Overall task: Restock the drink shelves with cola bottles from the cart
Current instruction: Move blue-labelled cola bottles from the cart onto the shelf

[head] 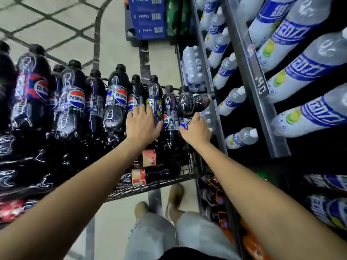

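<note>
Since only 1 view, the head camera, is on record, all entries come from it.

Item 1: cola bottles [75, 98], dark with black caps, upright in close rows in the cart [189, 166]. Packed this tightly, they likely prop each other up.

Item 2: 2 flat bottles [148, 158] with reddish labels, lying low in the cart under the left forearm.

Item 3: shelves [256, 72], just beside the cart on its right. The sloped racks hold clear bottles [304, 70] with blue labels, and the tilt probably feeds stock forward. Parking the cart this close keeps the reach short.

Item 4: left hand [142, 122], fingers straight and spread, laid flat on the bottles and clamped on nothing. It is probably steadying the neighbours.

Item 5: right hand [196, 129], fingers curled round the label of the end bottle [185, 106]. That bottle is upright, in the cart and not yet lifted.

Item 6: blue boxes [148, 15], stacked on the floor beyond the cart.
</note>
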`<action>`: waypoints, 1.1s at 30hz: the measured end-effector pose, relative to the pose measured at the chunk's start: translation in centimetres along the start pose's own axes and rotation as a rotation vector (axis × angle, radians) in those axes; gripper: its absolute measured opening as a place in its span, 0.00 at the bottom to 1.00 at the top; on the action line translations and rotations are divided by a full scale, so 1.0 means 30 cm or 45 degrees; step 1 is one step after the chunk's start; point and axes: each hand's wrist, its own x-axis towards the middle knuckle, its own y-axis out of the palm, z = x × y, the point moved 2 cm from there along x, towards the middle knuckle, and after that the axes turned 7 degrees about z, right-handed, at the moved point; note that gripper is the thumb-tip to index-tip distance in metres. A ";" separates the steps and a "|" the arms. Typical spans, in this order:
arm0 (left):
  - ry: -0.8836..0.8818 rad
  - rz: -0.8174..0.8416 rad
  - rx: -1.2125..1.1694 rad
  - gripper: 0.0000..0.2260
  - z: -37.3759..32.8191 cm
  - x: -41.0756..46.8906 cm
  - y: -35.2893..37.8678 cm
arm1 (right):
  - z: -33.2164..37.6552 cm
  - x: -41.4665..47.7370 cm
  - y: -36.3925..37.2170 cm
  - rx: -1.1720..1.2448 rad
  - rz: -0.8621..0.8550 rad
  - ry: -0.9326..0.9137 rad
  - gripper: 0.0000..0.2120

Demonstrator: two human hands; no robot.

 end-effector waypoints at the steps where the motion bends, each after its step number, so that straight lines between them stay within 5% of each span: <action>1: -0.013 0.010 0.019 0.31 -0.008 0.026 0.004 | -0.004 0.019 0.012 0.053 0.019 0.017 0.34; 12: -0.202 0.130 0.002 0.44 -0.088 0.153 0.021 | -0.036 0.088 0.055 0.430 -0.018 0.082 0.32; 20: -0.205 0.263 0.193 0.43 -0.111 0.189 -0.010 | -0.049 0.092 0.007 0.472 -0.009 0.118 0.32; 26: -0.183 0.149 0.153 0.35 -0.122 0.174 0.000 | -0.047 0.098 -0.001 0.449 0.020 0.082 0.30; 29: -0.111 -0.094 0.158 0.30 -0.088 0.191 -0.072 | -0.050 0.100 0.003 0.484 0.012 0.057 0.28; 33: -0.412 -0.048 0.049 0.33 0.090 0.286 -0.181 | -0.050 0.099 0.005 0.485 -0.006 0.030 0.24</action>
